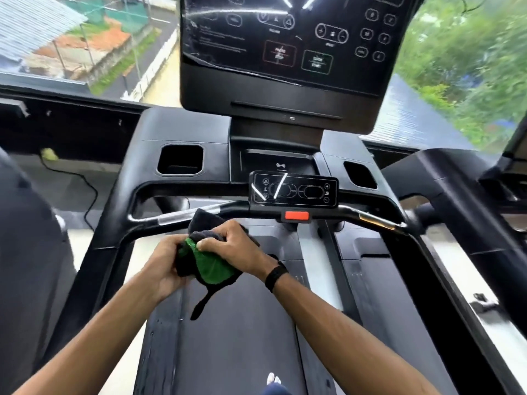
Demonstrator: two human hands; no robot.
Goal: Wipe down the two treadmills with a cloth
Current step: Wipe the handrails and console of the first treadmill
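Stood on the belt (228, 337), toes just showing at the near edge. Held the cloth (209, 263) in both hands above the belt, just near of the handlebar (182, 216). Left hand (164, 266) curled round the cloth's left side, fingers tucked under the dark fold; right hand (236, 249) clamped over the top, thumb pressed on the green face. Bunched that way probably to refold it and turn a fresh side out before wiping. Left a dark strap dangling below the cloth. Beyond the hands, ran the handlebar left to right with a red stop button (296, 215) at mid-bar, well within reach. Farther off, sat the small panel (293, 191), two cup wells beside it, then the big console (285, 52) against the window. Showed parts of other machines at both the left and right edges.
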